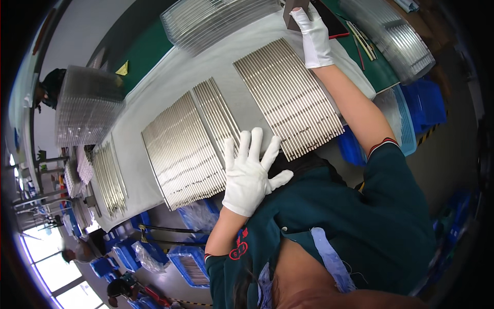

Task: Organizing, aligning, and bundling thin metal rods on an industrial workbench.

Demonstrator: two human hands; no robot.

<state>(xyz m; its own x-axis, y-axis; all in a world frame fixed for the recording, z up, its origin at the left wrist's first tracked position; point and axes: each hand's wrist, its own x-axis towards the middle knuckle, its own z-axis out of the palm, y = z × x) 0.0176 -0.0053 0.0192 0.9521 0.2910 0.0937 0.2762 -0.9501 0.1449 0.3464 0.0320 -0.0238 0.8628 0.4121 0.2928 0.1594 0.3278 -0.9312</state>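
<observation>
Green table [146, 38] runs obliquely across view, largely under white cover [170, 77]; green surface exposed at upper left and upper right. Grey floor [432, 170] at right, marked with yellow-black striped tape [429, 135]; similar tape near lower edge. Blue bins [422, 108] beside table's right end, others along its near side. Grey metal framework [43, 200] at far left. Windows [41, 247] at lower left: dark frames, panes glaring white. Pale grey expanse at upper left: wall or floor, indistinguishable.
</observation>
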